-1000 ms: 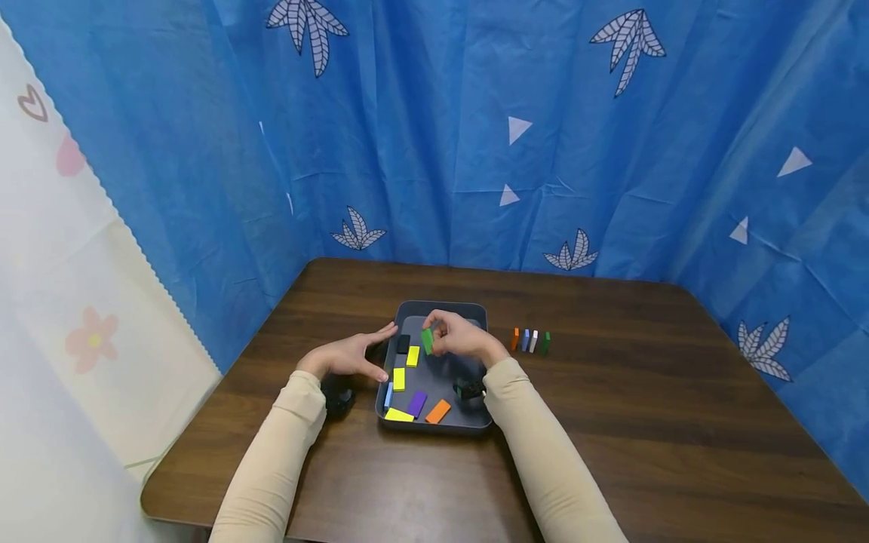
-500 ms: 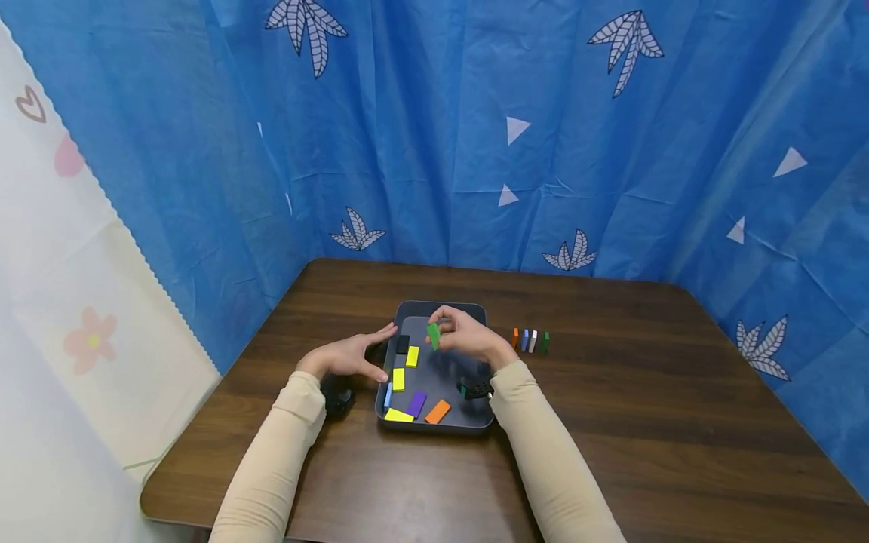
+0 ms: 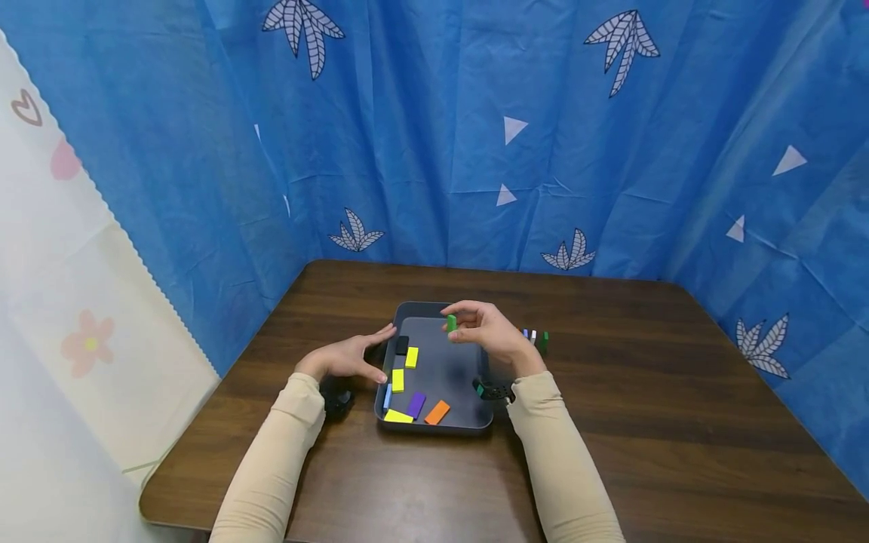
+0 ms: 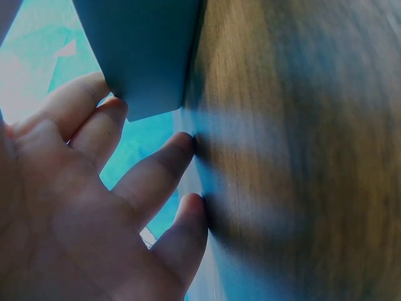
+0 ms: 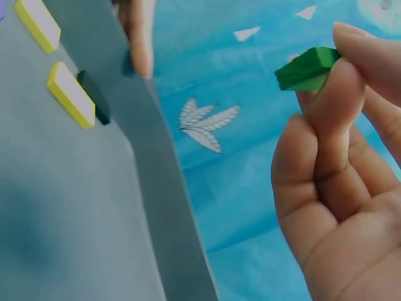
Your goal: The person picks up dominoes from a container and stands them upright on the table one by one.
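In the right hand (image 3: 490, 330), a green block (image 3: 451, 323) is gripped by one end between thumb and fingertips. It is held in the air over the far right part of the tray (image 3: 444, 369), roughly upright in the head view and touching no other block. The left hand (image 3: 348, 356) is spread with nothing grasped; its thumb and fingers are laid along the tray's left side, where the tray seems to be steadied.

Inside the tray, a black block (image 3: 402, 345) and a yellow block (image 3: 412, 357) are set side by side near the left wall. Lower down, a second yellow block (image 3: 397, 381), a light-blue block (image 3: 388, 397), a third yellow block (image 3: 398, 416), a purple block (image 3: 417, 406) and an orange block (image 3: 437, 412) are scattered.

On the counter (image 3: 645, 415), beyond the right hand, a white block (image 3: 533, 338) and a dark-green block (image 3: 545, 341) are stood in a row beside a blue block (image 3: 525, 334), partly hidden.

The step in hand is judged to be the moving of the gripped block, not yet set down. For the next move, a firm pinch and clearance over the tray's wall would be needed if the row is to be reached.
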The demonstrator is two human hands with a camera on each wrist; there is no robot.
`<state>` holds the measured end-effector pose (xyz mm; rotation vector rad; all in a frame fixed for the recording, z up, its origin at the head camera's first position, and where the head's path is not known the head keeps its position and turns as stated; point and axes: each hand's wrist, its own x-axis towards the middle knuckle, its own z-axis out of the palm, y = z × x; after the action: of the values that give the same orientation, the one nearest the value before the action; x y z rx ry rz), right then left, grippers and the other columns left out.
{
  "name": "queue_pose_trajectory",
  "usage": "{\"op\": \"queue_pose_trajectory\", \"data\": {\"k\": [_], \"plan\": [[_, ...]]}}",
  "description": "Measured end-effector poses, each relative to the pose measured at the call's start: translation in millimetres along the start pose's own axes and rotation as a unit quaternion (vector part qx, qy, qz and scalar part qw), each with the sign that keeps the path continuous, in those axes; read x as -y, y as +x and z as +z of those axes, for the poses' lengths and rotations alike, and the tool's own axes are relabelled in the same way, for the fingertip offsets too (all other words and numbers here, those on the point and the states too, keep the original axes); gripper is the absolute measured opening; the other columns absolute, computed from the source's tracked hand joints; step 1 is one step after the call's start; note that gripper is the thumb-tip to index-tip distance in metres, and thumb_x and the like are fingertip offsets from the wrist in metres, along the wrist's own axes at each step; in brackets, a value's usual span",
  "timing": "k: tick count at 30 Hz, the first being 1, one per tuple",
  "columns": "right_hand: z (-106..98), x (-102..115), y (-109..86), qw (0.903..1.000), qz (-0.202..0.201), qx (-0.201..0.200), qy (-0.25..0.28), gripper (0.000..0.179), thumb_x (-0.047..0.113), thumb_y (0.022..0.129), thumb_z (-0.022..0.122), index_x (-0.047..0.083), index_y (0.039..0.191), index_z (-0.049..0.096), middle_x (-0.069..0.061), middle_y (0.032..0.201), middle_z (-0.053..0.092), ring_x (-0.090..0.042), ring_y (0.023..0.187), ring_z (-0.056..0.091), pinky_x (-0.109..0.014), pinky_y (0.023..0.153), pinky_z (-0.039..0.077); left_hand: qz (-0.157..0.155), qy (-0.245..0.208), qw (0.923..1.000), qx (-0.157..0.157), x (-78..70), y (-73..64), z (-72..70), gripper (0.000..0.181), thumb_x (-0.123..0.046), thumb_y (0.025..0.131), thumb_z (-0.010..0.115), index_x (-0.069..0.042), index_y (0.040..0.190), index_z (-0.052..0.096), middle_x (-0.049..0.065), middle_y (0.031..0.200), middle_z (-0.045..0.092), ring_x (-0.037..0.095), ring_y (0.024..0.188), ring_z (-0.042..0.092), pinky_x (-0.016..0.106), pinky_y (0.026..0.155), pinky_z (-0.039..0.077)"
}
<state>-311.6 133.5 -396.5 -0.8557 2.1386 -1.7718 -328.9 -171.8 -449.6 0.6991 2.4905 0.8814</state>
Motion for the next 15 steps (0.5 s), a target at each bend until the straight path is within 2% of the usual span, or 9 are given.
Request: {"op": "queue_pose_trajectory", "data": {"k": [1, 8, 12, 15], "plan": [[-2, 2, -3.7, 0.9999, -0.002, -0.01, -0.005, 0.038, 0.011, 0.08, 0.064, 0.009, 0.117, 0.055, -0.009, 0.098, 0.065, -0.023, 0.093, 0.061, -0.039, 0.081, 0.05, 0.0, 0.0, 1.0, 0.001, -0.2, 0.0, 0.1, 0.102, -0.052, 0.064, 0.072, -0.032, 0.143, 0.011, -0.012, 0.149, 0.004, 0.022, 0.136, 0.013, 0.053, 0.105, 0.02], [-23, 26, -30.2, 0.9958, -0.011, -0.082, -0.04, 0.04, 0.009, 0.083, 0.06, 0.008, 0.122, 0.053, -0.013, 0.102, 0.063, -0.021, 0.092, 0.061, -0.038, 0.081, 0.051, 0.006, 0.003, 1.0, -0.001, -2.9, -1.1, 0.3, 0.101, -0.05, 0.065, 0.072, -0.03, 0.143, 0.012, -0.009, 0.15, 0.004, 0.025, 0.137, 0.013, 0.054, 0.105, 0.02], [-38, 28, -42.9, 0.9919, -0.013, -0.118, -0.045, 0.042, 0.009, 0.083, 0.06, 0.008, 0.125, 0.051, -0.017, 0.107, 0.059, -0.02, 0.093, 0.06, -0.031, 0.077, 0.052, 0.006, 0.011, 0.9999, 0.004, -2.6, -1.5, 0.6, 0.102, -0.051, 0.065, 0.072, -0.03, 0.143, 0.01, -0.01, 0.15, 0.003, 0.024, 0.137, 0.012, 0.053, 0.105, 0.02], [-50, 24, -48.6, 0.9894, -0.015, -0.139, -0.039, 0.044, 0.011, 0.082, 0.061, 0.009, 0.125, 0.051, -0.02, 0.106, 0.056, -0.018, 0.089, 0.059, -0.031, 0.076, 0.052, 0.005, 0.009, 0.9999, -0.001, -1.4, -1.3, 0.0, 0.101, -0.05, 0.065, 0.072, -0.03, 0.143, 0.011, -0.011, 0.15, 0.003, 0.023, 0.137, 0.012, 0.053, 0.105, 0.02]]}}
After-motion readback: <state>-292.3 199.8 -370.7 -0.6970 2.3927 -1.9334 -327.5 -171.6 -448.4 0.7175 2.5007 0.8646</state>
